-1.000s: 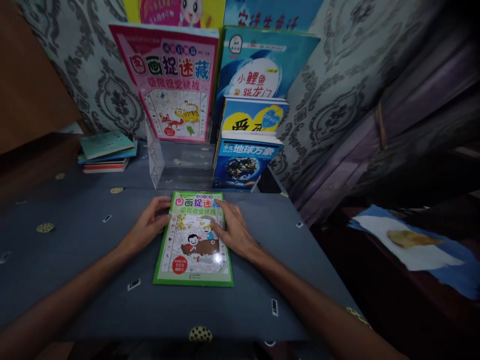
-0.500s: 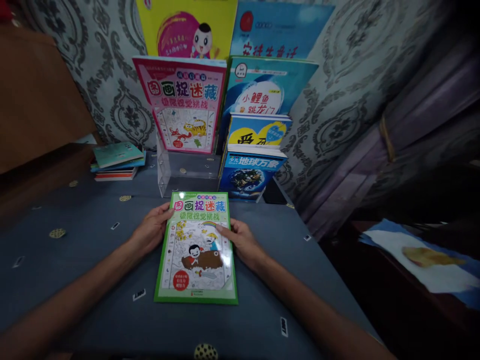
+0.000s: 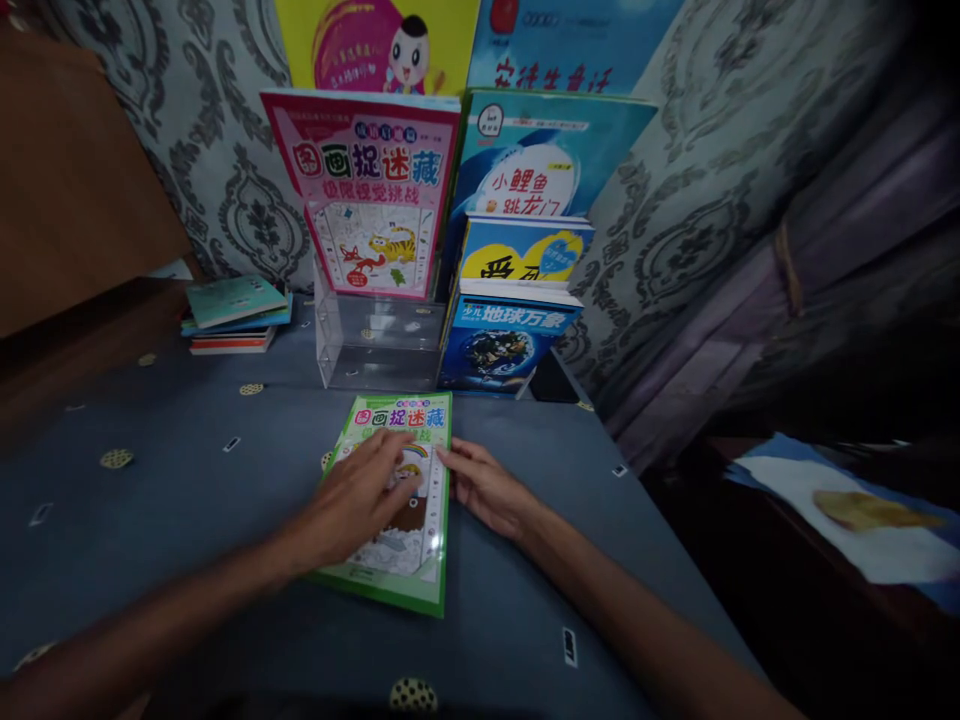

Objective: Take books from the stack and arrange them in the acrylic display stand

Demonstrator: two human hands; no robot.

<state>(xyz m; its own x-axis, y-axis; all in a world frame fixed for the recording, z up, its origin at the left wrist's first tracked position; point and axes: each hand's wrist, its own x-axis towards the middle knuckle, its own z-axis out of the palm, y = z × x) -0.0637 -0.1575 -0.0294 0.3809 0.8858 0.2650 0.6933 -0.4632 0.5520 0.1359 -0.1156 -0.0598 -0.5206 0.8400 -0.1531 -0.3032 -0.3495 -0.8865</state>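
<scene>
A green-bordered picture book (image 3: 409,580) is in front of me at the middle of the table, its cover facing up and its top end towards the rack. My left hand (image 3: 367,492) lies over the cover's left and middle part, fingers stretched and apart, hiding much of the drawing. Whether its palm presses on the cover I cannot tell. At the book's right edge, my right hand (image 3: 484,485) pinches it, thumb on top and the other fingers at the side or beneath.
A clear plastic rack (image 3: 379,365) stands behind, holding a pink picture book (image 3: 367,200), a blue earth book (image 3: 502,355) and several others. Stacked books (image 3: 236,310) lie at the back left. A dark flat object (image 3: 556,380) is beside the rack. The table's right edge borders a curtain (image 3: 697,320).
My left hand has let go of the book's left edge and moved right, over the cover. The book has turned slightly, and my right hand still grips its right edge.
</scene>
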